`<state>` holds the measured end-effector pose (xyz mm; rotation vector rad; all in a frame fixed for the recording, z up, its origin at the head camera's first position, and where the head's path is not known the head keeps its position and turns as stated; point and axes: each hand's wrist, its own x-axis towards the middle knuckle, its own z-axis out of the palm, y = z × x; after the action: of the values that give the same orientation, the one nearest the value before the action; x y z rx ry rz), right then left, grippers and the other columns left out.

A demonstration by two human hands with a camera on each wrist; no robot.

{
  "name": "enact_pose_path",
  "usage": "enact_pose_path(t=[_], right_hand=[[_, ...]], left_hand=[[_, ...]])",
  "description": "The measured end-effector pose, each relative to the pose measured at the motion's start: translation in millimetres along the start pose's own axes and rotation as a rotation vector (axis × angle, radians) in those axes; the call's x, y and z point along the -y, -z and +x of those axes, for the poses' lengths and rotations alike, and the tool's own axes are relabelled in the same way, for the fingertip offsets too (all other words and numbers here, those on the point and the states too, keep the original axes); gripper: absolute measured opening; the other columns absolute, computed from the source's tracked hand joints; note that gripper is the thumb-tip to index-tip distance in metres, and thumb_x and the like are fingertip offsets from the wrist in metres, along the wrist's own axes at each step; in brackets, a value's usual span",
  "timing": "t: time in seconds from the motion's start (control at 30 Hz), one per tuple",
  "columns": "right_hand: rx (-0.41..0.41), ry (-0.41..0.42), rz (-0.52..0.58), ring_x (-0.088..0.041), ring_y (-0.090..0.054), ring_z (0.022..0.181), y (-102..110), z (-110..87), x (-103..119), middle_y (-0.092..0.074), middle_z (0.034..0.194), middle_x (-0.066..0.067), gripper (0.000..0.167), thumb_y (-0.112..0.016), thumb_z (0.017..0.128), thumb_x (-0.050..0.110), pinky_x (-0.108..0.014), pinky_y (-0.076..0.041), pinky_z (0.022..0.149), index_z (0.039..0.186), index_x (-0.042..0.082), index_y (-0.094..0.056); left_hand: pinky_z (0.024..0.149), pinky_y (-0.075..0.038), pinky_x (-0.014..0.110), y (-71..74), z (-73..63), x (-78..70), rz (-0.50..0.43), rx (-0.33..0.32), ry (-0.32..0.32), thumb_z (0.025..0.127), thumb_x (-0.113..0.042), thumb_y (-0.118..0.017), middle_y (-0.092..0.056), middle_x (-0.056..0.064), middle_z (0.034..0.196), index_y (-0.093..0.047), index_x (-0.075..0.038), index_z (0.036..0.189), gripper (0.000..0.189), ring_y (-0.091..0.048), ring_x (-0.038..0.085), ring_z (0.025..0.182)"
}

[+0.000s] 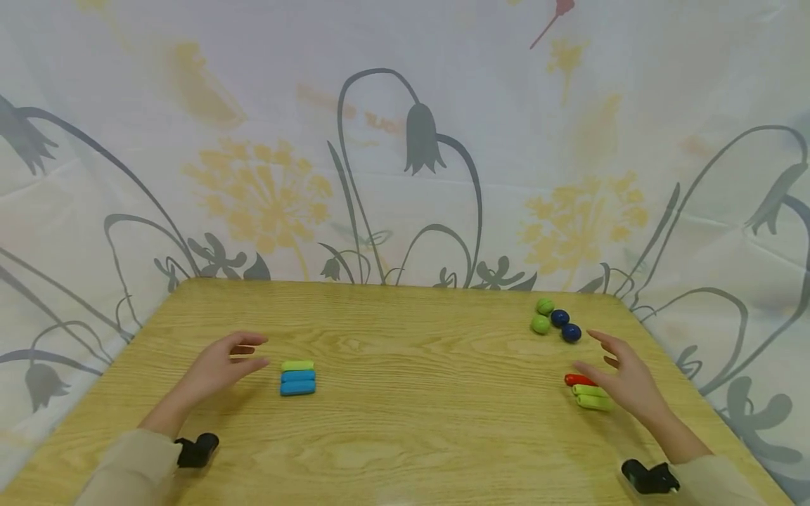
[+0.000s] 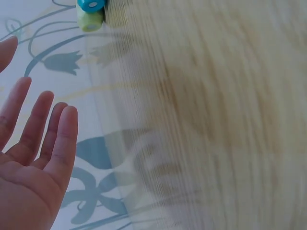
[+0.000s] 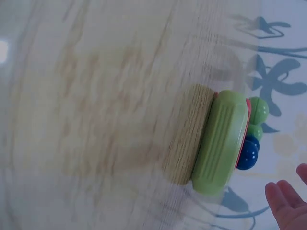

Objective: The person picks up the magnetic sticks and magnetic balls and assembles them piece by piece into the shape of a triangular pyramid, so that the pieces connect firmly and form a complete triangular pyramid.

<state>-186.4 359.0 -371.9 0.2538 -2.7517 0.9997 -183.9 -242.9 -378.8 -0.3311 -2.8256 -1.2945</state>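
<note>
My left hand hovers left of a small row of short rods, its fingers relaxed and holding nothing. In that row a lime rod lies behind two blue rods. On the other side my right hand holds nothing, fingers loosely extended over a second row. There a red rod lies behind two lime rods, partly covered by the hand. The right wrist view shows a ribbed lime rod with tapered ends. Fingers of the left hand are spread apart in its wrist view.
Beyond the right hand sit two green balls and two dark blue balls, close together. All lie on a wood-grain table. A white curtain with a flower print hangs behind the table's far edge.
</note>
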Motion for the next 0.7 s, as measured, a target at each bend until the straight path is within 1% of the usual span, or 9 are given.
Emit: enact_pose_path(t=[0.1, 0.2, 0.33, 0.53, 0.7], right_hand=[[0.002, -0.006, 0.000, -0.053, -0.031, 0.119, -2.3, 2.5, 1.4, -0.030, 0.136, -0.035, 0.068, -0.067, 0.088, 0.024, -0.060, -0.033, 0.091, 0.138, -0.008, -0.034], [0.023, -0.015, 0.017, -0.052, -0.031, 0.120, -4.3, 6.3, 1.5, -0.029, 0.137, -0.034, 0.068, -0.066, 0.088, 0.025, -0.059, -0.033, 0.092, 0.138, -0.007, -0.034], [0.037, -0.009, 0.041, -0.051, -0.031, 0.121, -7.5, 12.7, 2.2, -0.031, 0.137, -0.033, 0.066, -0.066, 0.089, 0.025, -0.060, -0.032, 0.093, 0.138, -0.007, -0.036], [0.048, 0.010, 0.081, -0.050, -0.034, 0.120, -12.7, 21.2, 2.3, -0.034, 0.136, -0.031, 0.062, -0.066, 0.089, 0.021, -0.059, -0.032, 0.094, 0.136, -0.007, -0.038], [0.066, -0.013, 0.101, -0.048, -0.034, 0.121, -14.8, 29.0, 2.7, -0.033, 0.137, -0.031, 0.062, -0.066, 0.089, 0.021, -0.057, -0.032, 0.096, 0.138, -0.005, -0.037]], left_hand=[[0.084, -0.046, 0.047, -3.9, 4.7, -1.4, 0.006, 0.036, 0.004, 0.089, -0.030, -0.064, -0.050, 0.024, 0.125, -0.054, 0.002, 0.125, 0.049, -0.048, 0.042, 0.112], [0.084, -0.045, 0.048, -8.2, 10.6, -1.9, 0.005, 0.082, 0.005, 0.090, -0.027, -0.064, -0.051, 0.024, 0.124, -0.056, 0.002, 0.123, 0.044, -0.049, 0.042, 0.111], [0.086, -0.044, 0.049, -13.9, 17.8, -2.3, -0.021, 0.132, -0.004, 0.091, -0.022, -0.063, -0.052, 0.023, 0.122, -0.057, 0.003, 0.121, 0.040, -0.049, 0.042, 0.110], [0.085, -0.045, 0.048, -21.3, 23.8, -3.2, -0.043, 0.177, -0.022, 0.090, -0.021, -0.063, -0.053, 0.023, 0.122, -0.059, 0.003, 0.119, 0.037, -0.050, 0.041, 0.108], [0.083, -0.047, 0.045, -24.2, 29.6, -4.9, -0.058, 0.223, -0.055, 0.091, -0.015, -0.061, -0.054, 0.023, 0.120, -0.060, 0.004, 0.117, 0.032, -0.053, 0.038, 0.105]])
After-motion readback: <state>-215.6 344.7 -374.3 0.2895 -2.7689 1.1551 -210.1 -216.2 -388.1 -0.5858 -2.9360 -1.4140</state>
